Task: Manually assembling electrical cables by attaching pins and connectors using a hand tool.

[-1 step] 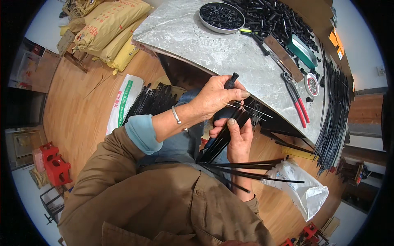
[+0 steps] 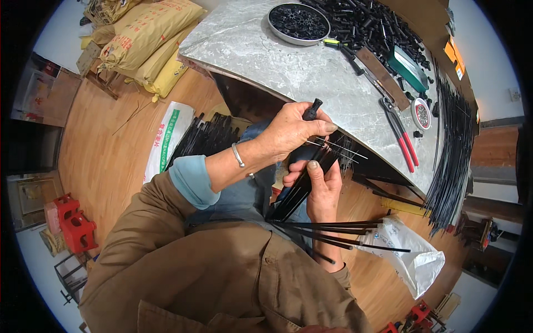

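My left hand (image 2: 294, 129) is closed on a black plastic knob-ended piece (image 2: 312, 110), whose ridged top sticks up beside the thumb. Below it, a bundle of thin black rods (image 2: 300, 191) slants down over my lap, gripped between the thumb and fingers of my right hand (image 2: 319, 180). Thin silvery wires (image 2: 347, 150) poke out to the right, near my left thumb and the top of the bundle. Several loose rod ends (image 2: 338, 227) fan out to the right across my right forearm. The exact join under my left fingers is hidden.
A grey marbled table (image 2: 261, 61) carries a round tin (image 2: 300, 41) of small black parts, a black parts heap (image 2: 366, 22), red-handled pliers (image 2: 402, 136), a small bowl (image 2: 422, 115) and long black rods (image 2: 452, 150). Sacks (image 2: 147, 36) lie at left; a white plastic bag (image 2: 408, 255) lies at right.
Almost nothing differs. Both hands keep their grip, and the loose rod ends at the lower right have shifted very slightly.
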`<state>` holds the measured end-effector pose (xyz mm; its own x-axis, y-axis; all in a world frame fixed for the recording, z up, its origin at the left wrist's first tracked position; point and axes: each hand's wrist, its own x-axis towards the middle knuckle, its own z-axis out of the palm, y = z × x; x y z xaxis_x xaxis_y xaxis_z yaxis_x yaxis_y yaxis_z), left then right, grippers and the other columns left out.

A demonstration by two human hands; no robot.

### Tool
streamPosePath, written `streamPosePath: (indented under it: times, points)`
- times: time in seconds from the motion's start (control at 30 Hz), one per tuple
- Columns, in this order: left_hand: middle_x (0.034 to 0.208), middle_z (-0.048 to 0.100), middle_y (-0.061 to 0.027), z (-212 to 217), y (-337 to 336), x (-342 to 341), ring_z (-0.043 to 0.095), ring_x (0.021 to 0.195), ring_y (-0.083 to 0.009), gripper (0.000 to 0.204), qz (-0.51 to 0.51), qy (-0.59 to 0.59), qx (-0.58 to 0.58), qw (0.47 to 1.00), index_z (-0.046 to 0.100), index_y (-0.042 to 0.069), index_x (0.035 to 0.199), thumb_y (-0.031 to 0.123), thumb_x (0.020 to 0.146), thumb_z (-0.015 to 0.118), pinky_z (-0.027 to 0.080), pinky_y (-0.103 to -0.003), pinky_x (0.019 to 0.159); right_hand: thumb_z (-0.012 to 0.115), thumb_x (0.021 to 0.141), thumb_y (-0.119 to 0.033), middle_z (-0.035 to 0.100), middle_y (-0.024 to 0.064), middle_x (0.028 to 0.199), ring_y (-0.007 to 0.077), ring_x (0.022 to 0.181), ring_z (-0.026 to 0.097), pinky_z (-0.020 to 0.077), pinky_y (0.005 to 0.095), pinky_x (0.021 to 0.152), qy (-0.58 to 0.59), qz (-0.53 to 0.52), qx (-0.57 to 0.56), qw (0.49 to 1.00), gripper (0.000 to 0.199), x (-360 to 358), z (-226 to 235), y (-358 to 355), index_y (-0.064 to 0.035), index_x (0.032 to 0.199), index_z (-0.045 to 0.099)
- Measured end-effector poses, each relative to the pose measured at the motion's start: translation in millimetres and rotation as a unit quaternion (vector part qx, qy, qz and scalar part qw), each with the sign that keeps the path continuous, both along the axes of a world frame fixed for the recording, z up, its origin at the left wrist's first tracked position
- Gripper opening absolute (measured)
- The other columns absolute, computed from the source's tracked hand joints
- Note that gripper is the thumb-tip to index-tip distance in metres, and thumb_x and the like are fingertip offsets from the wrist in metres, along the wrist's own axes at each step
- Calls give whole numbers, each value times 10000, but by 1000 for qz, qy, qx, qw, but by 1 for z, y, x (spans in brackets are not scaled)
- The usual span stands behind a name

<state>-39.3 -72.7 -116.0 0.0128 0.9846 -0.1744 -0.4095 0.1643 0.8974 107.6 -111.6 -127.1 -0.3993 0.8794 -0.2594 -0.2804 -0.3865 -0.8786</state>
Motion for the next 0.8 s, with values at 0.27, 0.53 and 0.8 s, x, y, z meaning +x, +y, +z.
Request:
streamPosePath:
  times: [0.27, 0.53, 0.8]
  points:
    - [808, 618, -38, -6, -22, -9, 554, 697, -79, 297, -13, 50, -42, 998, 604, -32, 1045, 195, 863, 667, 466, -225, 637, 508, 953, -150, 629, 136, 839, 199, 641, 648, 561, 299, 570, 0, -31, 14, 999, 229, 3, -4, -1, 7, 1114, 463]
    - [756, 594, -21, 4, -32, 7, 533, 629, -64, 264, -23, 14, -75, 997, 578, -17, 1024, 90, 819, 705, 443, -203, 579, 485, 962, -135, 617, 105, 866, 165, 685, 636, 543, 266, 578, 3, 6, 12, 1000, 288, 9, -2, 2, -50, 1220, 390]
    - [759, 586, 2, -13, -32, 15, 544, 647, -60, 269, 22, -3, -22, 1000, 569, 7, 1045, 110, 832, 695, 453, -208, 576, 619, 890, -132, 676, 13, 866, 58, 816, 571, 474, 236, 745, -149, 9, 137, 979, 174, 17, -6, 13, -7, 1009, 634]
